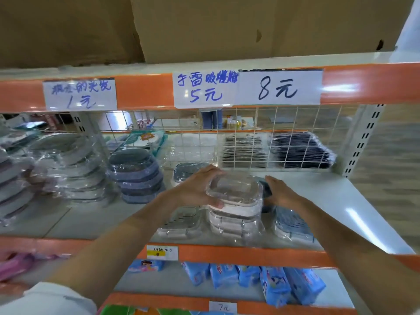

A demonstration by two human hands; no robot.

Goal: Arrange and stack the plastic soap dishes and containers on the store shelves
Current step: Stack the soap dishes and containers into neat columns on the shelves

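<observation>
A clear plastic soap dish [235,189] sits on top of a stack of white and clear soap dishes [234,220] at the middle of the shelf [354,201]. My left hand [197,189] grips its left side, fingers over the far edge and thumb at the front. My right hand [280,193] is at its right side, fingers against a dark dish [266,186] behind it. One clear dish [181,222] lies to the left of the stack. A blue-grey stack [293,223] stands to the right, and a dark-lidded dish [186,171] lies behind.
A tall blue-grey dish stack [138,176] and wrapped clear dishes [68,164] fill the shelf's left part. A wire grid [272,137] closes the back, with dark packets behind it. An orange beam with price tags [279,87] runs overhead. Blue packets [272,283] lie on the shelf below.
</observation>
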